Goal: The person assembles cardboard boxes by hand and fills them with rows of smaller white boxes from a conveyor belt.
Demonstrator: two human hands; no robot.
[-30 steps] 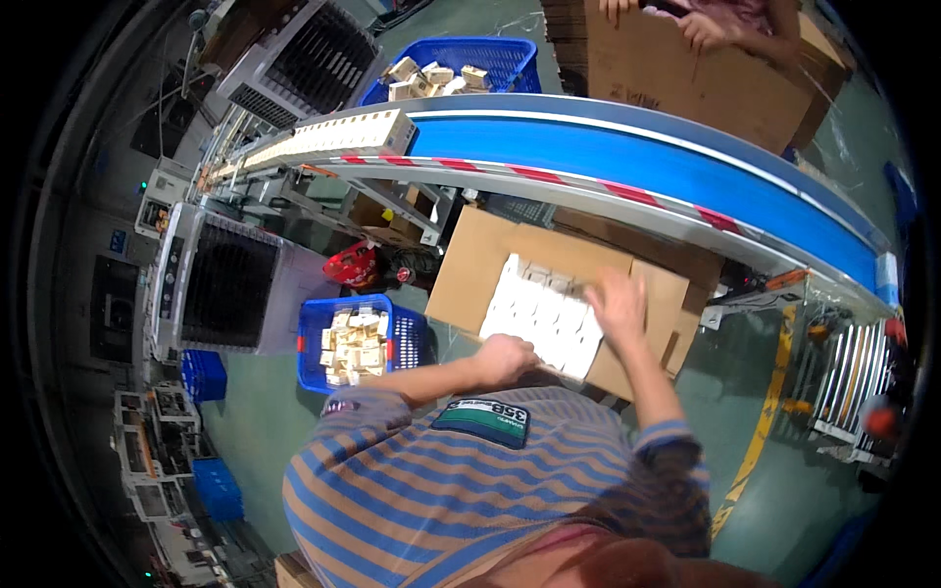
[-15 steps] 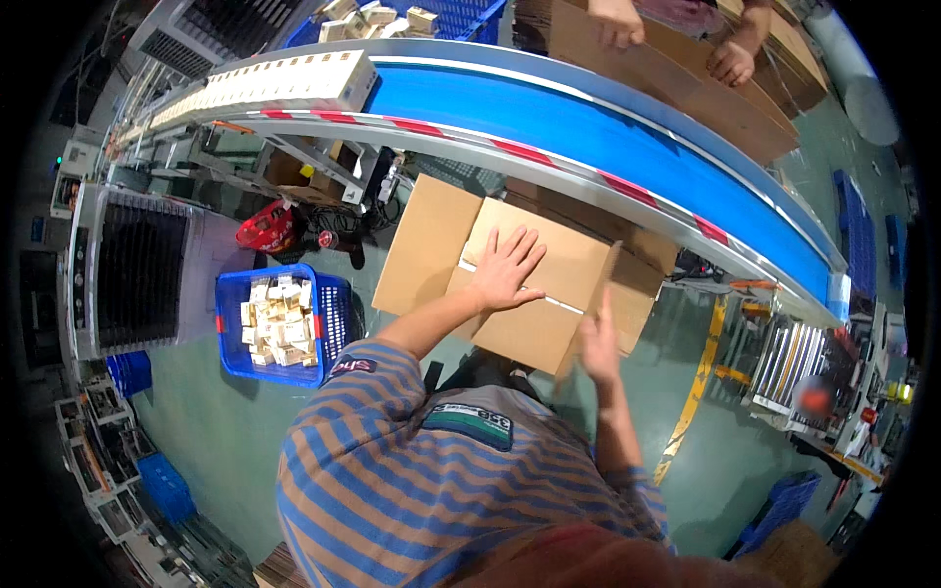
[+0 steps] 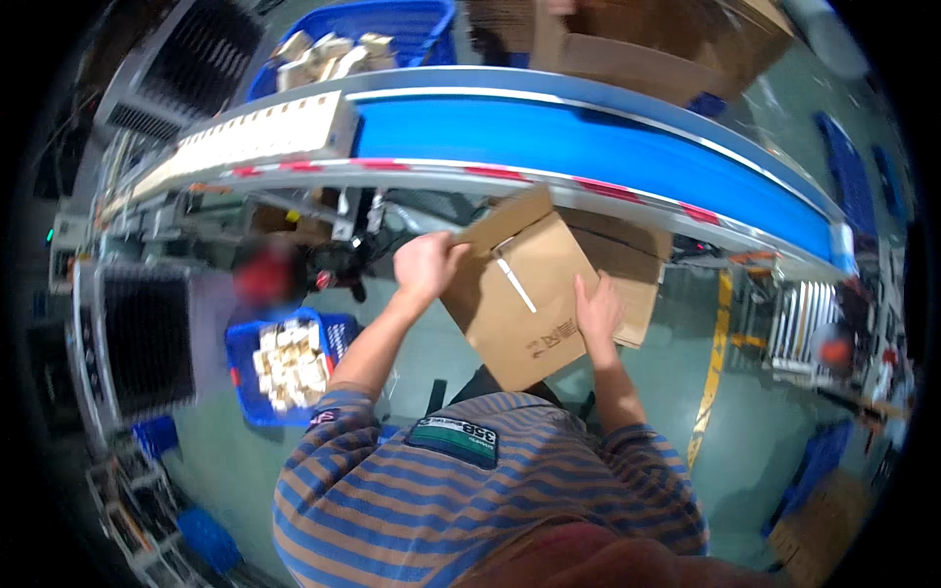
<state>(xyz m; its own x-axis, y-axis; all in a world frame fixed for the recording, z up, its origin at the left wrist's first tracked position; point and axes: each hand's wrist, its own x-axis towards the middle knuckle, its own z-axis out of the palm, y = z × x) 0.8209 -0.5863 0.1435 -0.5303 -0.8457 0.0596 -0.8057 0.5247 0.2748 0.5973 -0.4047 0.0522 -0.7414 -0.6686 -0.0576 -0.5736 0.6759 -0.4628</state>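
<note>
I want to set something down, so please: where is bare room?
Bare: the blue belt, right of the row of pale boxes; floor, between right forearm and yellow line. Crowded: belt's left end, left blue basket, and carton between left hand and right hand.

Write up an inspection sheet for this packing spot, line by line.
Surface: blue conveyor belt ahead, row of pale boxes at its left; the carton's support is hidden.
Work items: brown cardboard carton, tilted, narrow white slit showing, far-side flap raised; second carton partly behind it.
Clutter: blue plastic basket of small pale boxes at left; another blue basket across the conveyor; blurred red object.
Hands: left hand grips the flap's left end; right hand on the carton's right side, grip unclear.
Cables: cannot tell; dark area under the conveyor is blurred.
Surroundings: louvred white cooler unit left; roller rack and yellow floor line right.
</note>
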